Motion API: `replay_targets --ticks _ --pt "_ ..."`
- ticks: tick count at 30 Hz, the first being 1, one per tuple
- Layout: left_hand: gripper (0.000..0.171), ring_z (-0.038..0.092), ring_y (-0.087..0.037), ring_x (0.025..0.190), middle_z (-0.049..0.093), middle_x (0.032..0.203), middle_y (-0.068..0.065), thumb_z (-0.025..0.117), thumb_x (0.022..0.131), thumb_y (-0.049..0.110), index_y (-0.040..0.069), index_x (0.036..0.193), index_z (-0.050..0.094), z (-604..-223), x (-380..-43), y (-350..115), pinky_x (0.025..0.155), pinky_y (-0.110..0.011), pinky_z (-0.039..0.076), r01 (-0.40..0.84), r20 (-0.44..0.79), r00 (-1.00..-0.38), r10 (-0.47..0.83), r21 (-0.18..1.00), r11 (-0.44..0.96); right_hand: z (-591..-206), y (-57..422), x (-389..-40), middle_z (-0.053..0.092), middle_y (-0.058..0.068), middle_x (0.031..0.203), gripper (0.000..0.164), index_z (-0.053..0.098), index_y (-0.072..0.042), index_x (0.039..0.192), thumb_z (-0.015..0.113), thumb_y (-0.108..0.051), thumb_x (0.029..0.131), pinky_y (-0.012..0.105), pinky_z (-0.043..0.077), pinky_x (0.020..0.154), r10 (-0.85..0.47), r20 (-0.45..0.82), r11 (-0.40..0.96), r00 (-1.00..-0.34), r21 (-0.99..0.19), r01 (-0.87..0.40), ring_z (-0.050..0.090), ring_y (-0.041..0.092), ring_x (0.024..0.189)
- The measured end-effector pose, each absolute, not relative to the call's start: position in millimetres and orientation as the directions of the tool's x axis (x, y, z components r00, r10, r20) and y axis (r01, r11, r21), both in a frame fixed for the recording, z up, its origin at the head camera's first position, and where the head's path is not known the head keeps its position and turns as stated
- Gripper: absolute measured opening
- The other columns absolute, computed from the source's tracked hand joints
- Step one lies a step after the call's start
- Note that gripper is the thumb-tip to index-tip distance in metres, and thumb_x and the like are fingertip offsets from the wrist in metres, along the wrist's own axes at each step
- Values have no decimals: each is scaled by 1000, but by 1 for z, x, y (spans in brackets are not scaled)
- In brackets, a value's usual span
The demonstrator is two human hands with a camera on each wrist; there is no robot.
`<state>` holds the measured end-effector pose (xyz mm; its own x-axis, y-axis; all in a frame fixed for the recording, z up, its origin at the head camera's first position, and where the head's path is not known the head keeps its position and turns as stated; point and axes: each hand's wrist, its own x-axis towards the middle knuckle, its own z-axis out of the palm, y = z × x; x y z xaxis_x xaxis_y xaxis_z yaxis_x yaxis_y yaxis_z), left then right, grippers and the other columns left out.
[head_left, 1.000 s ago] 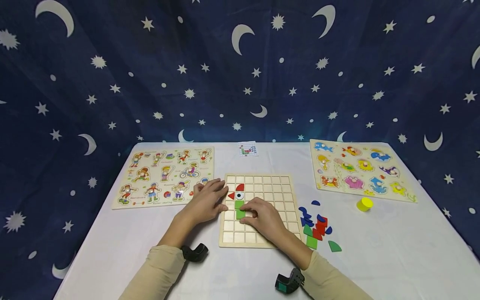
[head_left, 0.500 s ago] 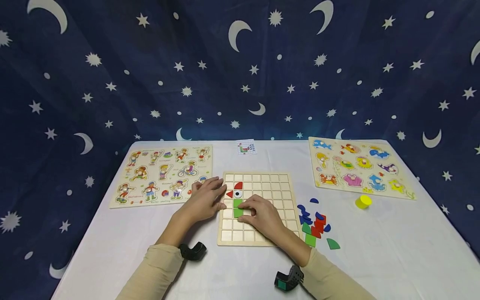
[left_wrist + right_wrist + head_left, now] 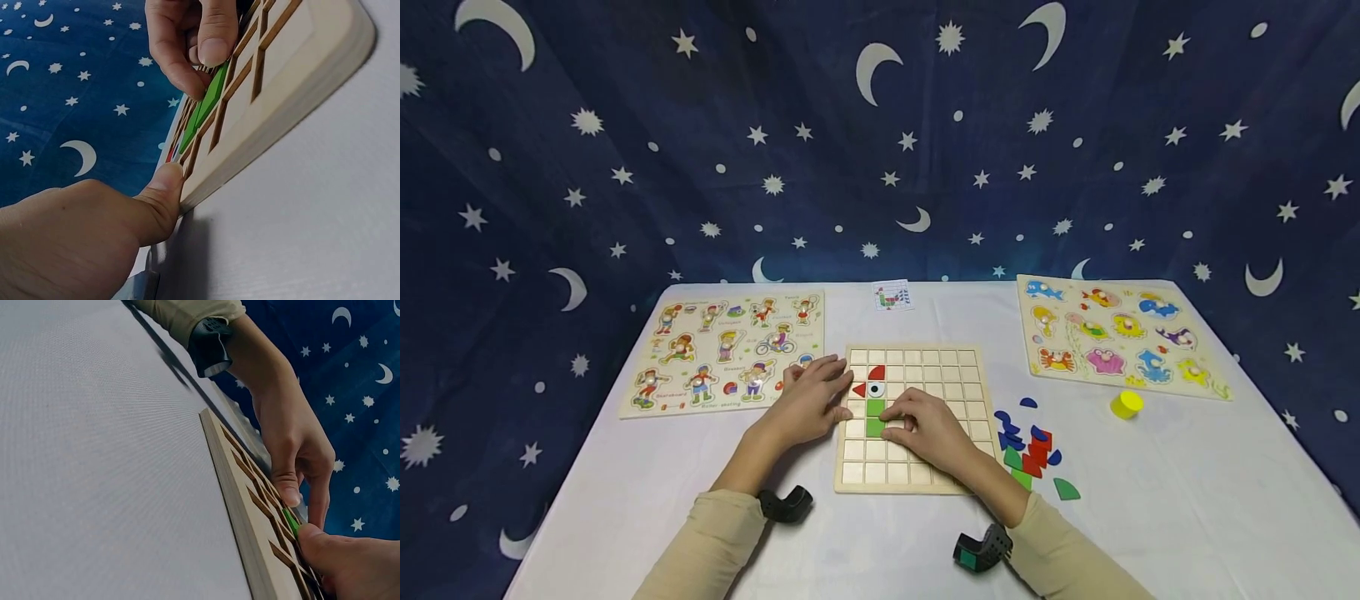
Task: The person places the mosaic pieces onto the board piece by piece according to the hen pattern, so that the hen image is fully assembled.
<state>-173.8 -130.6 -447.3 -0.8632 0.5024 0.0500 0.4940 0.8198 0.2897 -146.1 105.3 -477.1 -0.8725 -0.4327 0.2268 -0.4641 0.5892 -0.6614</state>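
Observation:
A pale wooden grid board (image 3: 940,368) lies in the middle of the table. In its left part sit a red quarter-circle (image 3: 877,372), a red triangle (image 3: 859,390), a white eye piece (image 3: 876,389), and two green squares, upper (image 3: 876,407) and lower (image 3: 874,427). My right hand (image 3: 928,427) has its thumb and index finger at the lower square's right side; in the left wrist view the fingertips straddle the green square (image 3: 212,90). My left hand (image 3: 805,406) rests at the board's left edge, fingers extended, its thumb (image 3: 164,187) pressing the frame.
Right of the board lie loose pieces: blue half-circles (image 3: 1028,402), red pieces (image 3: 1039,450), and a green quarter-circle (image 3: 1066,489). A yellow cylinder (image 3: 1127,405) stands farther right. A sports puzzle (image 3: 722,350), a sea-animal puzzle (image 3: 1123,333) and a picture card (image 3: 892,295) lie farther back.
My right hand has shifted slightly to the right over the lower green square, uncovering a little more of it. The left hand keeps its place at the board edge.

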Motion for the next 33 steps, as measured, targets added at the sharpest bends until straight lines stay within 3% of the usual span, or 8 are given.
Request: replay_targets --ticks 9,15,23,33 --pt "62 28 -24 142 42 148 -8 67 85 41 10 137 52 -445 -173 -130 98 -55 21 495 46 -862 505 294 818 -472 104 -143 58 -14 87 16 74 -23 95 76 -29 80 19 41 61 -425 205 599 -882 -666 -444 47 0 64" --pt "62 28 -24 142 42 148 -7 67 85 41 10 137 52 -446 -174 -131 97 -55 20 492 52 -864 501 295 819 -447 123 -149 64 -7 98 24 70 -20 107 70 -29 86 22 45 71 -549 57 529 -834 -749 -400 53 6 78" --pt "63 28 -24 142 41 149 -7 66 85 43 11 138 52 -450 -173 -130 96 -55 20 499 45 -859 511 300 813 -418 186 -163 65 -1 99 34 66 -12 117 70 -25 86 24 45 71 -567 -103 639 -817 -682 -357 53 11 79" --pt "63 28 -24 142 41 149 -7 67 84 42 11 138 52 -448 -175 -130 96 -55 20 495 52 -862 504 301 815 -406 252 -174 56 1 76 21 66 -11 96 75 -22 81 25 44 61 -492 -373 750 -787 -641 -166 51 16 69"
